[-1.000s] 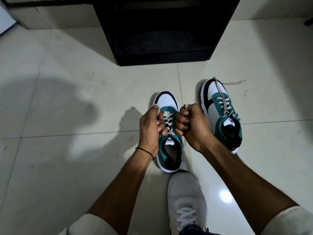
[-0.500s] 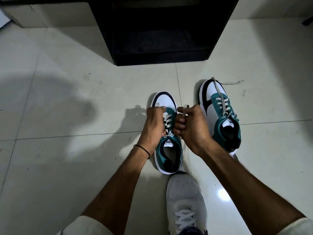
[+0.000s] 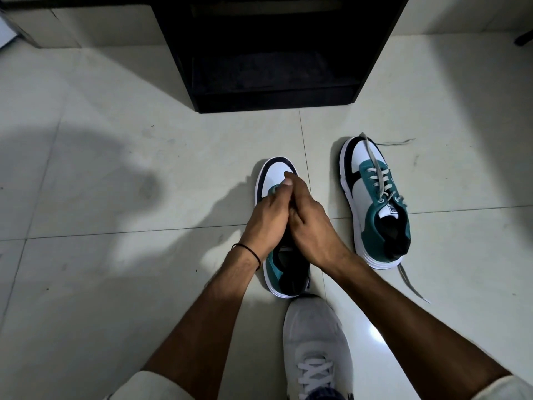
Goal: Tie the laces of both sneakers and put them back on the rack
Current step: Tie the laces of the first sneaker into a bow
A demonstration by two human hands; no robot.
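Note:
Two white, teal and black sneakers stand on the tiled floor. The left sneaker [image 3: 278, 171] lies under both hands. My left hand [image 3: 266, 220] and my right hand [image 3: 310, 223] are pressed together over its lacing, fingers closed on the laces, which are hidden beneath them. The right sneaker [image 3: 375, 203] stands apart to the right, its laces [image 3: 377, 174] untied, one end trailing over the toe and another [image 3: 411, 281] lying on the floor behind the heel. The black rack [image 3: 274, 53] stands on the floor just beyond the sneakers, its lower shelf dark.
My own foot in a grey sneaker [image 3: 315, 342] rests right behind the left sneaker's heel. Pale floor tiles [image 3: 115, 168] spread to the left and right. A wall base runs along the top.
My hands have come down and together onto the left sneaker's lacing. The laces that showed between the fists are now covered.

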